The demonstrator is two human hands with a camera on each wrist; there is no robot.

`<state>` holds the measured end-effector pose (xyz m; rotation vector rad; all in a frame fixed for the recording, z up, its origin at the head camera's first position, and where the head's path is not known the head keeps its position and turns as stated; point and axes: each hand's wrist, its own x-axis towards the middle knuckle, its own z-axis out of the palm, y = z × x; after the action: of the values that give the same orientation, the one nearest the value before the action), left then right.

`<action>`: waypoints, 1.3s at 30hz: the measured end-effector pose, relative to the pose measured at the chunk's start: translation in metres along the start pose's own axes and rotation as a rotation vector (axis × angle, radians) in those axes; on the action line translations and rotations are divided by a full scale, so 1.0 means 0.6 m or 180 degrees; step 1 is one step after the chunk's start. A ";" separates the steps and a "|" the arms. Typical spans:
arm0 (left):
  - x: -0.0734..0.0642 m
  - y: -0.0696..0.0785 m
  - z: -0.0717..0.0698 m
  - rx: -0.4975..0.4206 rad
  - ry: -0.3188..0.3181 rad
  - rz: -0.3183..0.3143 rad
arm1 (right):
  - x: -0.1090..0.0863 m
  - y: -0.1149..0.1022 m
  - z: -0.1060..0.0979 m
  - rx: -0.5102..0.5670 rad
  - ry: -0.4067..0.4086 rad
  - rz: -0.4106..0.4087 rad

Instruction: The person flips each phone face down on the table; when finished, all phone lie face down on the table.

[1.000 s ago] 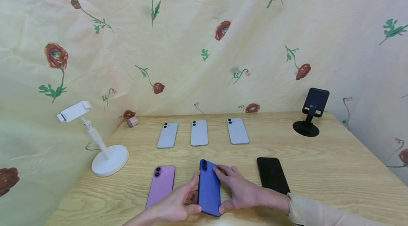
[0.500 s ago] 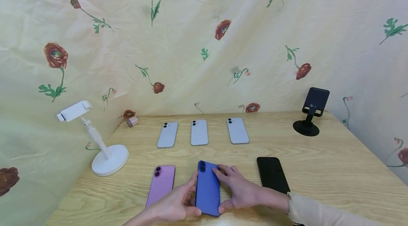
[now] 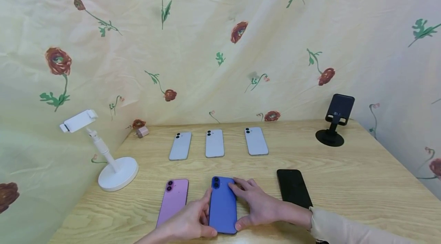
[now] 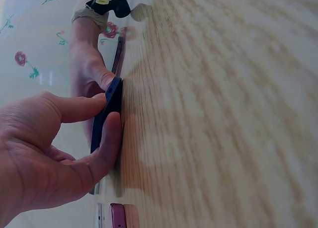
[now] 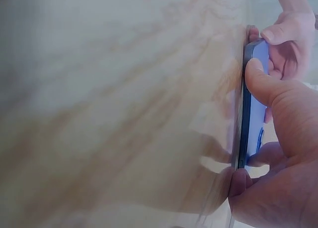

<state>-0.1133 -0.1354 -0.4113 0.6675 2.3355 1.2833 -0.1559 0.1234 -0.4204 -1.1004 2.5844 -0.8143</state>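
Observation:
Both hands hold a blue phone (image 3: 223, 205), back up with its camera lenses at the top left, low over the wooden table. The left hand (image 3: 192, 219) grips its left side, thumb at the bottom corner. In the left wrist view, this hand's thumb and a finger pinch the edge of the phone (image 4: 107, 111), which stands slightly tilted to the tabletop. Along the right side, the right hand (image 3: 256, 204) has its thumb at the bottom corner and fingers at the top corner. A purple phone (image 3: 173, 200) lies to the left, partly behind the left hand.
A black phone (image 3: 294, 187) lies right of the hands, partly under the right forearm. Three pale phones (image 3: 180, 146) lie in a row farther back. A white stand (image 3: 117, 174) is at left, a black stand (image 3: 329, 137) at back right, and a small charger (image 3: 142, 132) at back left.
The blue phone has shifted a little left and toward the person, and its back has turned flatter to the table. Both hands stay on its sides. The head view has shifted slightly.

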 end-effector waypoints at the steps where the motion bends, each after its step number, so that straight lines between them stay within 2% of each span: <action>1: 0.000 0.000 0.000 0.0025 -0.0001 -0.0007 | 0.000 0.000 0.000 -0.0002 -0.0004 0.0006; 8: 0.001 0.000 0.002 0.0054 -0.0039 -0.0027 | -0.001 0.000 0.001 -0.0013 -0.0004 0.0016; 16: 0.002 0.002 0.005 0.0224 -0.0044 -0.0104 | -0.002 0.001 0.002 0.0002 -0.0031 0.0026; 26: 0.003 0.007 0.004 0.0510 -0.0068 -0.0019 | -0.002 0.001 0.001 -0.0018 -0.0039 0.0036; 31: 0.005 0.009 0.008 0.0798 -0.0029 0.0007 | -0.002 0.001 0.001 -0.0030 -0.0042 0.0042; 34: 0.007 0.011 0.010 0.0876 -0.0041 -0.0055 | -0.001 0.000 -0.001 -0.0030 -0.0069 0.0060; 37: 0.007 0.014 0.008 0.0748 -0.0106 -0.0222 | -0.002 -0.002 -0.007 0.0022 -0.0104 0.0075; 39: 0.009 0.017 0.004 0.0755 -0.0076 -0.0264 | -0.003 -0.001 -0.015 0.0080 -0.0085 0.0043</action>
<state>-0.1143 -0.1259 -0.4047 0.6463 2.4909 0.9666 -0.1578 0.1278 -0.4124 -1.0781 2.5500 -0.8211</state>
